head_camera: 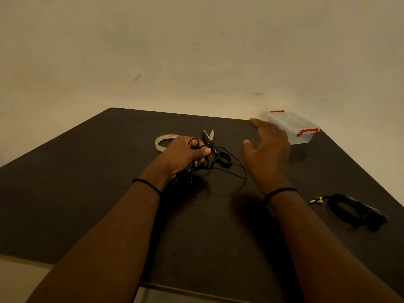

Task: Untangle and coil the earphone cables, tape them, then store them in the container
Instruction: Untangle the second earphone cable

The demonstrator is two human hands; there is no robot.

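My left hand [182, 154] grips a tangle of thin black earphone cable [197, 168], with loops poking out between the fingers and more wire trailing right across the table. My right hand [267, 149] hovers with straight, spread fingers above the table, holding nothing, just left of the clear plastic container [295, 127] with red clips, whose lid is on. A roll of clear tape [163, 142] lies partly hidden behind my left hand. A second bundle of black cable [354, 209] with a yellow tag lies at the right, near the table's edge.
Scissors [208, 137] with black handles lie behind the tangle, blades pointing away. The dark table [87, 193] meets a plain pale wall at the back; its right edge runs close past the container and the second bundle.
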